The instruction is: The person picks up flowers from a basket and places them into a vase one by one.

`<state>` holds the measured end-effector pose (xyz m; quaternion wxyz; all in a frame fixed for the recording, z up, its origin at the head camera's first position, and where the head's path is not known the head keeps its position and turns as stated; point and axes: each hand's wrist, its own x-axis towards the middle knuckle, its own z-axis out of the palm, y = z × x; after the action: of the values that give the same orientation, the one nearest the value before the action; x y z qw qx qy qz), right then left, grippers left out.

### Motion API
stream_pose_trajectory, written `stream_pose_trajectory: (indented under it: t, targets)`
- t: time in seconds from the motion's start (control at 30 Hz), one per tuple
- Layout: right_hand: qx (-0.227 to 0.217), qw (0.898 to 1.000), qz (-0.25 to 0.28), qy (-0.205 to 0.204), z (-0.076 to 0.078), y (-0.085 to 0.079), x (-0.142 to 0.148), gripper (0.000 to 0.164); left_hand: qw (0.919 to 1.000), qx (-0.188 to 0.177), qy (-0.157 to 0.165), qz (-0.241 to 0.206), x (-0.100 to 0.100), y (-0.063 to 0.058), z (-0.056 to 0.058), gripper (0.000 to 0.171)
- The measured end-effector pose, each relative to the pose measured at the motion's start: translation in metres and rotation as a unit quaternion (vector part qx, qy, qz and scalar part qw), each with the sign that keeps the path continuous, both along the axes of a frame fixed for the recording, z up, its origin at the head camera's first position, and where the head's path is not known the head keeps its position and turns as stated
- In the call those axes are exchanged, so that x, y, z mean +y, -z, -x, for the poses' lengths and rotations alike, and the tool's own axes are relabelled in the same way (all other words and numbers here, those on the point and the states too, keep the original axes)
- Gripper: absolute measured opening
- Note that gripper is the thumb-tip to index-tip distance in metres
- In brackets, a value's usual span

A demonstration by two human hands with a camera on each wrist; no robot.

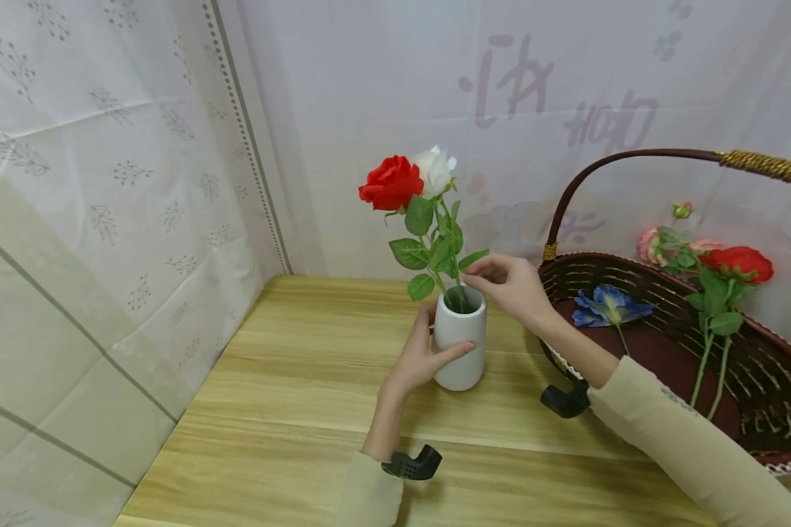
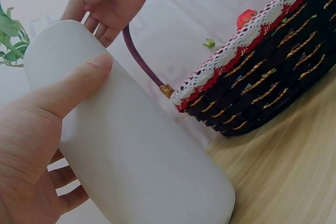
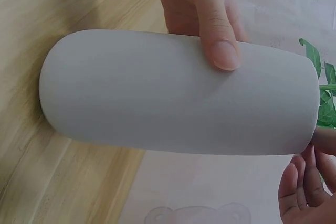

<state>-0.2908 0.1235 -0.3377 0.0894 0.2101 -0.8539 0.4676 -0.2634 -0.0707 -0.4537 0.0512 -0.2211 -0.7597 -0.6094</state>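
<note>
A white vase (image 1: 460, 351) stands upright on the wooden table, with a red rose (image 1: 392, 183) and a white rose (image 1: 434, 173) in it. My left hand (image 1: 423, 357) grips the vase's side, thumb across the front and fingers behind, as the left wrist view also shows. At the vase's right rim is my right hand (image 1: 510, 287), thumb and index finger close to the green leaves (image 1: 472, 258). Its other fingers are curled in the right wrist view. I cannot tell whether its fingertips pinch anything. The stems' lower ends are hidden inside the vase.
To the right stands a dark woven basket (image 1: 774, 366) with a tall arched handle (image 1: 633, 155). A blue flower (image 1: 609, 306), a red flower (image 1: 738, 263) and pink flowers (image 1: 650, 246) lie in it. White curtains (image 1: 369, 88) hang behind the table.
</note>
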Motion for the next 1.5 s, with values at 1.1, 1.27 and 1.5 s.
stream_pose_trajectory:
  t: [1.1,1.27,1.5]
  targets:
    - [-0.024,1.0,-0.011,-0.014,-0.033,-0.003,0.04,0.025,1.0,0.001,0.002,-0.005,0.0,0.001,0.0,0.081]
    - [-0.051,0.998,-0.019,-0.024,-0.034,-0.007,0.055,0.03,1.0,0.002,-0.002,-0.005,0.001,0.001,0.0,0.079]
    - [-0.075,0.997,-0.016,-0.028,-0.029,-0.008,0.074,0.031,1.0,0.0,0.001,-0.009,0.0,0.0,0.0,0.079]
